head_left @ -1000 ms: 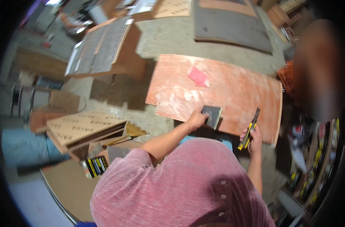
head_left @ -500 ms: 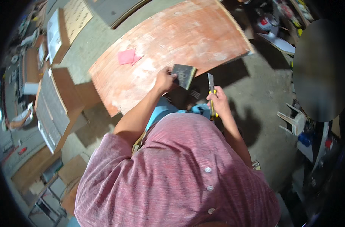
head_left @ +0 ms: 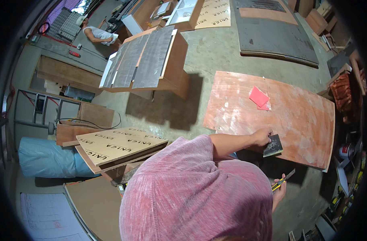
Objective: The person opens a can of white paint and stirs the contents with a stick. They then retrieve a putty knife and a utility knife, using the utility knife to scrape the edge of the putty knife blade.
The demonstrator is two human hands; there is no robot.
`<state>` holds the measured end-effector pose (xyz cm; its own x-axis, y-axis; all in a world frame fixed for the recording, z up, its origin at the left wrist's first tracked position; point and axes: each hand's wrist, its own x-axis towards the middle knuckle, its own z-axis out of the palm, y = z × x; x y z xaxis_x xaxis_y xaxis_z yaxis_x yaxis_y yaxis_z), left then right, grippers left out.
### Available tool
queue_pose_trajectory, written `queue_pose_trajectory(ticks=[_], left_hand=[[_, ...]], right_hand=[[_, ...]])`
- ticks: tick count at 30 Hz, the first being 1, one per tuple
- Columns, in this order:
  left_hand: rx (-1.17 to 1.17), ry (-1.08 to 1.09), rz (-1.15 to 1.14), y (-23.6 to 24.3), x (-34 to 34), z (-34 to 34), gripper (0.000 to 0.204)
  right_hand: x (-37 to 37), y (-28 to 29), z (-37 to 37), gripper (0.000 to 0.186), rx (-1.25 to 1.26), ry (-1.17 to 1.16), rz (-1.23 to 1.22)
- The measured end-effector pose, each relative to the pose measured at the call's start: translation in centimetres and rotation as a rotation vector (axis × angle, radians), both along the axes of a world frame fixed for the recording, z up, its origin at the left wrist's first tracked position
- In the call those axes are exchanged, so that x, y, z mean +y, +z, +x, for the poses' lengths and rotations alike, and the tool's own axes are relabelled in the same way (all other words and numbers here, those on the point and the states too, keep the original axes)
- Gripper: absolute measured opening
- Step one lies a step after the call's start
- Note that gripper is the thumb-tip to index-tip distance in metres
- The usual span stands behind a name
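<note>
The dark square pad (head_left: 273, 146) sits in the left hand (head_left: 263, 137), over the near edge of the reddish panel (head_left: 308, 112); whether it touches the panel I cannot tell. It looks light and flat, fairly stiff, with a dull face that should not slip much; its sides seem the natural place to take hold. The left fingers are clamped on its left side, though the thumb's exact place is unclear. The left arm reaches rightward across the panel's near edge, the back of the hand upward.

The yellow-and-black knife (head_left: 283, 180) is in the right hand (head_left: 278, 192), off the panel's near edge, toward the near right corner, with the concrete floor (head_left: 300, 201) beyond. Its blade is out and points up and away to the right. It is probably light and rigid, the blade thin and easily snapped, so the handle is the safe grip. The right fingers are closed around that handle; the shirt (head_left: 199, 188) hides most of that forearm.

Toward the panel's far edge, left of its middle, lie pink sheets (head_left: 259, 96). Farther out are a cabinet topped with dark strips (head_left: 153, 56), a stack of printed boards (head_left: 121, 142) and, at the far left, another person (head_left: 97, 34)
</note>
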<state>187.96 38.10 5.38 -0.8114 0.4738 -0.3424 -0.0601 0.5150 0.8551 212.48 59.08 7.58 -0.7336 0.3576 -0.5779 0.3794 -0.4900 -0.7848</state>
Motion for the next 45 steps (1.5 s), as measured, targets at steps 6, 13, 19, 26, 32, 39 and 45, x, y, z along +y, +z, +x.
queue_pose_trajectory(ticks=[6,13,19,26,32,39,45], left_hand=[[0.01,-0.001,0.023,-0.8,-3.4,-1.0,0.021],[-0.044,-0.043,0.013,-2.2,-1.8,-1.6,0.018],[-0.013,-0.135,-0.016,-4.3,-5.2,-4.8,0.03],[-0.005,-0.264,-0.003,-4.8,-4.0,-4.8,0.016],[-0.014,-0.271,0.032,-3.9,-4.2,-4.4,0.017],[0.139,-0.365,-0.142,-2.2,-4.1,-3.9,0.037],[0.169,-0.456,-0.206,-0.8,-3.6,-2.9,0.045]], right_hand=[[-5.0,0.9,-1.4,0.05,0.02,-0.334,-0.225],[-9.6,-0.7,2.0,0.049,0.166,-0.428,-0.261],[-11.1,3.8,-0.7,0.048,0.127,-0.22,-0.3],[-10.7,3.1,-0.1,0.031,0.199,-0.389,-0.195],[-11.8,2.4,-0.4,0.024,0.035,-0.421,0.001],[-12.9,-0.2,-0.9,0.028,-0.097,-0.211,0.203],[-14.8,-0.4,-3.1,0.036,-0.333,0.125,0.92]])
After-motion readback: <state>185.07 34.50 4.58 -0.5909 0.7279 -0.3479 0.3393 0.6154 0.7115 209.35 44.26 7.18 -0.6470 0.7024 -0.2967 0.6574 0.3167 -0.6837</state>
